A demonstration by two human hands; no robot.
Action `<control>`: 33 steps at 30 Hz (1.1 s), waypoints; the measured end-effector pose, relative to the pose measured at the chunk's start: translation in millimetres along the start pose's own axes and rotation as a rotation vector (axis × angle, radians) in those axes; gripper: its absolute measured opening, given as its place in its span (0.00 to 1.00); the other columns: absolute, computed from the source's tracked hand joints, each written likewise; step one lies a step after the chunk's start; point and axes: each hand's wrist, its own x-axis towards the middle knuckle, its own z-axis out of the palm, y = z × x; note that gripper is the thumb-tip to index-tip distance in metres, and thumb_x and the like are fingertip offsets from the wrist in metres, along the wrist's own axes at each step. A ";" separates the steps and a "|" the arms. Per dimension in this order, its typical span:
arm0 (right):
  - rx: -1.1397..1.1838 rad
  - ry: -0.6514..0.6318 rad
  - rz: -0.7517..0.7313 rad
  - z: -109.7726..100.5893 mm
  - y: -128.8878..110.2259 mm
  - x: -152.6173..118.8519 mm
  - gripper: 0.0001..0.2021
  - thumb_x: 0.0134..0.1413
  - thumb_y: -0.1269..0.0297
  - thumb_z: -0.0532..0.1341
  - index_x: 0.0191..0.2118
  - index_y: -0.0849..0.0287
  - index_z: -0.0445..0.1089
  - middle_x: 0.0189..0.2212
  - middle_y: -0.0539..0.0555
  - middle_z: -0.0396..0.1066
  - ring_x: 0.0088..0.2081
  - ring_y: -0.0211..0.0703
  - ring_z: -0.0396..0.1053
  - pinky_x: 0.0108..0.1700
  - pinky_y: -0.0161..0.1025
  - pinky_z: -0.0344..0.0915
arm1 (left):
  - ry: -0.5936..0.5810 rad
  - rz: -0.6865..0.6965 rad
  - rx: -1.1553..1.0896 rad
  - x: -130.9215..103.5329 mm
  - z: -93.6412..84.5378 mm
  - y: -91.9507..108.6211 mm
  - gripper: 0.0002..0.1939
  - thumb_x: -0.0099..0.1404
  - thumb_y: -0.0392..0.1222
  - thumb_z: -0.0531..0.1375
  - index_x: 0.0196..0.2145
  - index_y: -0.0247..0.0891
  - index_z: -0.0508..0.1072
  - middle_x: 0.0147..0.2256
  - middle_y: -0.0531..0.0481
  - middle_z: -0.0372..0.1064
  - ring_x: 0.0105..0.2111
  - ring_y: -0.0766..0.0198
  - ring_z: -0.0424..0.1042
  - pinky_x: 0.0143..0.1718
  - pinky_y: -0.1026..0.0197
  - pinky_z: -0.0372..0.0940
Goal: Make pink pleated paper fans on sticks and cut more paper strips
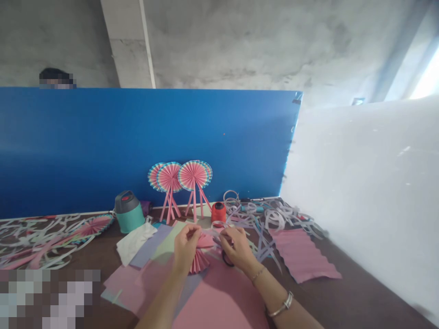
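Facing twelve-o'clock flat blue partition (147,132), pinched pleated pink paper (199,264) in left hand (185,244), black-handled scissors (225,261) in right hand (238,246); needed pleats held even.

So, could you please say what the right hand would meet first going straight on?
The right hand would probably meet the pink paper just ahead first, though depth is unclear.

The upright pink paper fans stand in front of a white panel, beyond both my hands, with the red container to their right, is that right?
Not quite: the panel is blue, not white. The head view shows the upright pink paper fans in front of the blue panel. The rest of your statement is right.
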 end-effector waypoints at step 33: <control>0.208 0.194 0.196 -3.1 -6.7 5.7 0.10 0.46 0.66 0.54 0.19 0.59 0.68 0.17 0.48 0.66 0.23 0.37 0.60 0.34 0.38 0.56 | 0.065 0.101 -0.094 -8.5 6.1 5.6 0.14 0.56 0.41 0.62 0.39 0.36 0.66 0.28 0.51 0.70 0.30 0.65 0.72 0.35 0.62 0.67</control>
